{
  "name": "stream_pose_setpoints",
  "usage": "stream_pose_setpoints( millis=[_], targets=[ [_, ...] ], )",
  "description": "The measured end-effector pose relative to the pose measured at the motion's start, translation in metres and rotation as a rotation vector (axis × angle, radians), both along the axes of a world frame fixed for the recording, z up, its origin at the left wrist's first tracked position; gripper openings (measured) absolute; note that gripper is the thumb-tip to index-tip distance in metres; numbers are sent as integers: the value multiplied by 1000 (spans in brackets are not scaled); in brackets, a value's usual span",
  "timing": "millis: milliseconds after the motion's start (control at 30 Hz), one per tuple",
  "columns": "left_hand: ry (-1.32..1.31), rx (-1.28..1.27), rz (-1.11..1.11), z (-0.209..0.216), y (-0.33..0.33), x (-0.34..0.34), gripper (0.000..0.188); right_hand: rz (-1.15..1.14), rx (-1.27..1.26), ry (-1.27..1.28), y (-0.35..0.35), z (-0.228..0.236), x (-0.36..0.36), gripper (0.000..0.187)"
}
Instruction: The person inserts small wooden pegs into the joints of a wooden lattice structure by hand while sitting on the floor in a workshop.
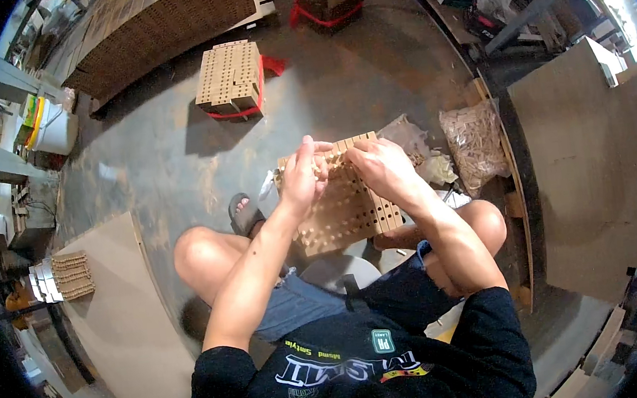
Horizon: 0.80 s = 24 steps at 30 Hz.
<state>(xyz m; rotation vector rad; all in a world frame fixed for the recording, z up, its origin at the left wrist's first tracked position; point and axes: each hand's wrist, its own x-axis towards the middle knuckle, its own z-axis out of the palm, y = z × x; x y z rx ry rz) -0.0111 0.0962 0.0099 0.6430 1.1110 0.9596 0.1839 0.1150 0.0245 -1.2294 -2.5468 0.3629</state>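
Note:
Between my knees stands a stack of light-brown wooden pieces point(336, 224), its top face full of round holes. Short wooden dowels stick up from many of those holes. My left hand point(303, 177) is over the stack's far left part, palm turned inward and fingers curled round several small dowels point(320, 166). At the far right edge my right hand point(384, 168) bends down to the top face with its fingertips pinched together. What sits between those fingertips is hidden.
A clear bag of wooden dowels point(474, 145) lies to the right, beside crumpled plastic point(407, 138). Ahead stands a drilled block stack point(232, 77) with a red strap. Large boards lean at right point(600, 172) and lie at left point(122, 310). A white bucket point(55, 126) is far left.

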Motion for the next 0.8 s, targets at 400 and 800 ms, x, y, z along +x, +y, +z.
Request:
stream_pose_setpoints(
  millis=[400, 800],
  targets=[
    [25, -17, -47, 5, -4, 3, 61, -170, -229, 27, -1, 7, 9, 18],
    [60, 174, -177, -6, -17, 14, 77, 100, -408, 563, -27, 30, -9, 19]
  ],
)
